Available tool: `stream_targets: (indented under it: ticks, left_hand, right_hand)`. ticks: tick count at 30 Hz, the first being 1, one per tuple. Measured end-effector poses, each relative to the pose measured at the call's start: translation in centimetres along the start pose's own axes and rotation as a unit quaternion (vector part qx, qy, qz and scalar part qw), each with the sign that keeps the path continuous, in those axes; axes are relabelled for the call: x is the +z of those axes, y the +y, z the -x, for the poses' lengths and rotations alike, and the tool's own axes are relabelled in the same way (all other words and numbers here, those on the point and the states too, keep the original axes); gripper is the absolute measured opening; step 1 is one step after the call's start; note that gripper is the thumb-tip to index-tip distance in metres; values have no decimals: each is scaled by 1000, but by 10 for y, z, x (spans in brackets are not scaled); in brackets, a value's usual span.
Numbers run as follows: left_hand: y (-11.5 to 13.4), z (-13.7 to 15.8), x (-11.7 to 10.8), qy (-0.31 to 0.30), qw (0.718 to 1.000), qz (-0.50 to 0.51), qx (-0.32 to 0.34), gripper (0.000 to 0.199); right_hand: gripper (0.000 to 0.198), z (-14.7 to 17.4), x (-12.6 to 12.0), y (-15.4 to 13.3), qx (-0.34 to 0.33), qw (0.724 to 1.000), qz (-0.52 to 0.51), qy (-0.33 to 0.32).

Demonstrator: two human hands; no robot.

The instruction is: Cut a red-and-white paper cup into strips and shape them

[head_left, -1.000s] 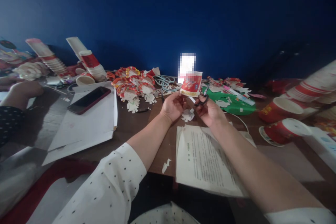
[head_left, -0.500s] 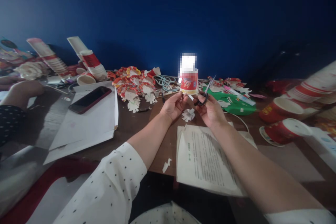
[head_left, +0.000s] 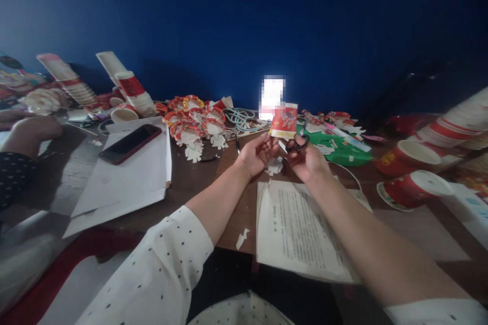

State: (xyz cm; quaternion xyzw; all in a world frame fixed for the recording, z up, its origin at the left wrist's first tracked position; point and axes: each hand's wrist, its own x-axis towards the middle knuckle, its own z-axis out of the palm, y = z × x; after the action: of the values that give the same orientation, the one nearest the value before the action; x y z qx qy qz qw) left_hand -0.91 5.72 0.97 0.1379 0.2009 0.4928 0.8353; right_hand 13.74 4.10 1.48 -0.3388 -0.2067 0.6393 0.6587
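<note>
My left hand [head_left: 258, 155] is closed on the lower rim of a red paper cup [head_left: 284, 122] with a printed pattern and a pale yellow band. The cup is raised over the table and leans slightly to the right. My right hand [head_left: 308, 161] grips scissors by their black handles [head_left: 298, 143], close beside the cup's lower edge. Most of the scissor blades cannot be made out. A small white strip [head_left: 282, 146] shows between the two hands. Beneath them lies a white paper cutout [head_left: 274, 166] on the table.
Printed sheets [head_left: 293, 228] lie below my right forearm. Red-and-white paper crafts [head_left: 196, 124] are heaped at the back left, near a phone [head_left: 130, 144] on white card. Cups [head_left: 419, 190] stand at right. Another person's hand [head_left: 38, 129] is far left.
The cup has shifted right and tipped to the right. The scissors have turned, so their blades, earlier pointing up and right beside the cup, show much less now.
</note>
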Motion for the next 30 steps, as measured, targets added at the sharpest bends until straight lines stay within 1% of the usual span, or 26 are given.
stream_targets:
  ticks: [3,5,8,10,12,14,18,20,22,26,30]
  left_hand:
    - [1,-1,-1,-7,1000,7,9,16]
    - [1,-2,-2,-5,1000,12,19,16]
    - [5,-5,-1,34,997,36,58,13]
    - [9,-8,-2,60,992,56,97,11]
    - [13,-12,-3,75,986,72,130,10]
    - [17,-14,-5,82,982,81,153,10]
    - [18,-16,-9,70,981,69,167,8]
    - [15,-17,-11,60,983,43,169,5]
    - [10,-17,-12,52,984,6,173,5]
    - [1,-15,-13,35,985,-57,160,14]
    - [-6,-10,-9,-1,987,-76,139,22]
  right_hand:
    - [24,1,1,1,0,1000,11,-12]
    - [26,2,2,3,-13,999,47,-13]
    - [28,4,2,10,-33,990,140,6]
    - [30,6,1,15,-25,978,208,10]
    - [33,8,0,19,-8,963,268,-12]
    - [36,13,1,22,10,946,319,-49]
    - [42,23,7,25,29,912,396,-105]
    - [44,26,9,25,24,899,418,-129]
    - [45,27,10,25,13,894,425,-139]
    - [45,26,10,24,-17,903,411,-128]
    - [46,27,12,23,-38,909,396,-124]
